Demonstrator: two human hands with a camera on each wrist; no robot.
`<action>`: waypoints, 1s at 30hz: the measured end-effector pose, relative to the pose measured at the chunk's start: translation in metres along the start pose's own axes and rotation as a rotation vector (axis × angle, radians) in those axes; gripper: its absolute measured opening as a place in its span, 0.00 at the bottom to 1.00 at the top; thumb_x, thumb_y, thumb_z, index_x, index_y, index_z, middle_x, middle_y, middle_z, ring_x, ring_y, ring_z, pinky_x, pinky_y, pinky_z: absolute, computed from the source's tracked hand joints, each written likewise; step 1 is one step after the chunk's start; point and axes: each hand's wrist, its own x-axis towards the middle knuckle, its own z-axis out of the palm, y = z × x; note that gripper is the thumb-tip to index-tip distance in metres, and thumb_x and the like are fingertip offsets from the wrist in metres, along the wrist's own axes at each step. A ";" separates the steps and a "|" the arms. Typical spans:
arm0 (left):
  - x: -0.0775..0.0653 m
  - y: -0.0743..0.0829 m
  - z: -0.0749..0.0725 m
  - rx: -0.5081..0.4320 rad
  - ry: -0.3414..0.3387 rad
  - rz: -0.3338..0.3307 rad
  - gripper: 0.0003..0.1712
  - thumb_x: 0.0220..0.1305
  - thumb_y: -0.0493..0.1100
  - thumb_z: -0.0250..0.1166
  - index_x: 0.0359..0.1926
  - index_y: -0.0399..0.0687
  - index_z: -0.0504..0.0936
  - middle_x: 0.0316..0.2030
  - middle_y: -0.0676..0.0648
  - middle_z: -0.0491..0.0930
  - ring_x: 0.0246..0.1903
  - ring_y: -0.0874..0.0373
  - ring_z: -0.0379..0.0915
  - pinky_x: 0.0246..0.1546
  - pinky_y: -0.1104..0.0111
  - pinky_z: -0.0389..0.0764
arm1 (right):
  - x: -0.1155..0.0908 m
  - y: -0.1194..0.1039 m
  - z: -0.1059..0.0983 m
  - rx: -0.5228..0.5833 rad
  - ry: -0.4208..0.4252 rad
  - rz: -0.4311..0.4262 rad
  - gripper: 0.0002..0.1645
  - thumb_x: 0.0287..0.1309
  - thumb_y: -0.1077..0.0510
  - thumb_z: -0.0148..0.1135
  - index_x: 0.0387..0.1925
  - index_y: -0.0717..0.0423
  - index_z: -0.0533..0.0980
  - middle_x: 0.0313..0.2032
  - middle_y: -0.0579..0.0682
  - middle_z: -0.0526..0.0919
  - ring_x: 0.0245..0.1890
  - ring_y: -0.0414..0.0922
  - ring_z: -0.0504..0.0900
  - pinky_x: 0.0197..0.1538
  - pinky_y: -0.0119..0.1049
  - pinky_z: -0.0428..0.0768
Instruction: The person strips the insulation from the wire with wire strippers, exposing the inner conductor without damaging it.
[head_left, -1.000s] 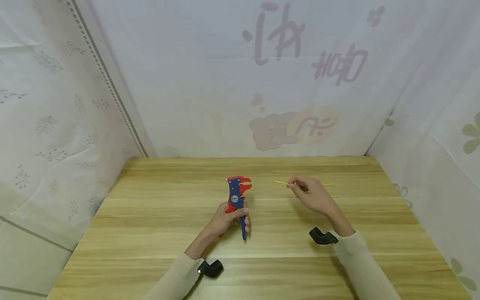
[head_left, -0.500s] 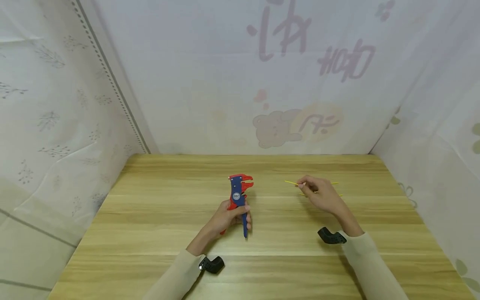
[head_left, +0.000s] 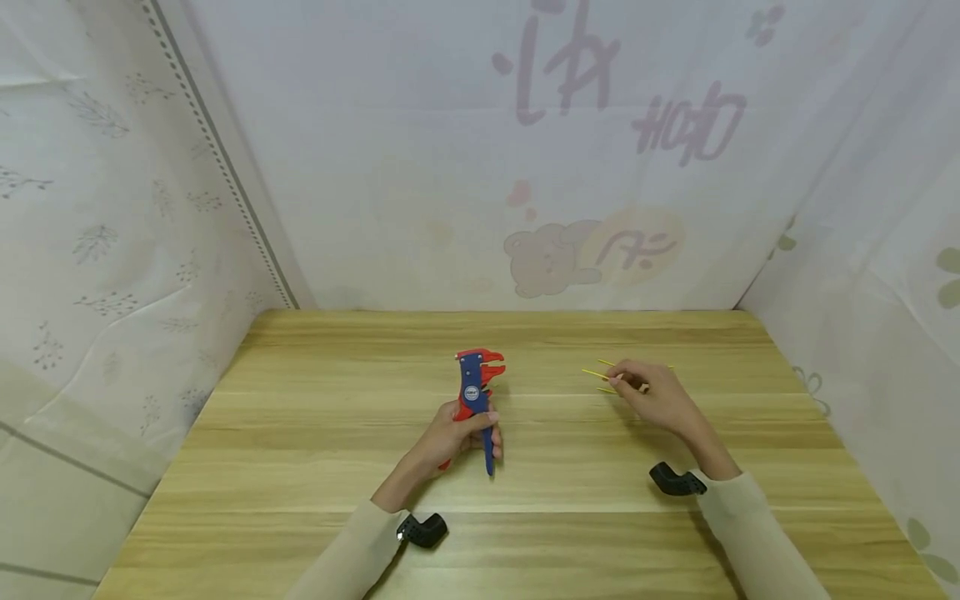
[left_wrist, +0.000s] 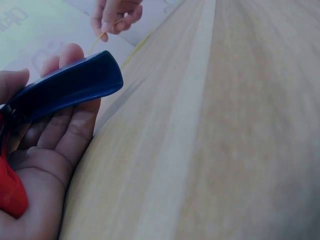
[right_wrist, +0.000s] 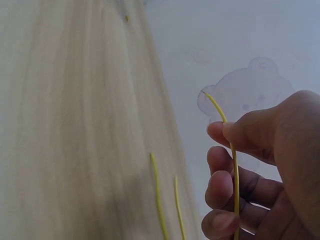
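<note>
My left hand (head_left: 448,440) grips a red and blue wire stripper (head_left: 472,390) by its handles, its red jaws facing right in the head view. In the left wrist view the blue handle (left_wrist: 70,82) lies across the fingers. To the right, my right hand (head_left: 663,404) pinches a thin yellow wire (right_wrist: 216,106) between thumb and index finger. One end of that wire sticks out to the left with a short, fine bare tip; the rest runs down past the other fingers. Below the hand, two more yellow wires (right_wrist: 157,192) lie on the table, partly hidden by it in the head view.
The wooden table (head_left: 337,483) reaches back to a printed white curtain (head_left: 390,167), with more cloth at both sides. A tiny yellow speck (right_wrist: 126,18) shows far off in the right wrist view. Black cameras (head_left: 423,531) sit on both wrists.
My right hand has moved to the right and slightly towards me with the yellow wire, over the wires on the table. The left hand and wire stripper have stayed nearly still.
</note>
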 end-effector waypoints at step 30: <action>0.001 0.001 0.000 0.002 0.017 -0.058 0.27 0.75 0.44 0.62 0.57 0.24 0.64 0.30 0.50 0.85 0.30 0.56 0.87 0.41 0.61 0.90 | -0.047 0.033 -0.004 -0.172 0.089 0.023 0.07 0.68 0.61 0.65 0.44 0.51 0.86 0.41 0.47 0.86 0.36 0.33 0.77 0.38 0.30 0.79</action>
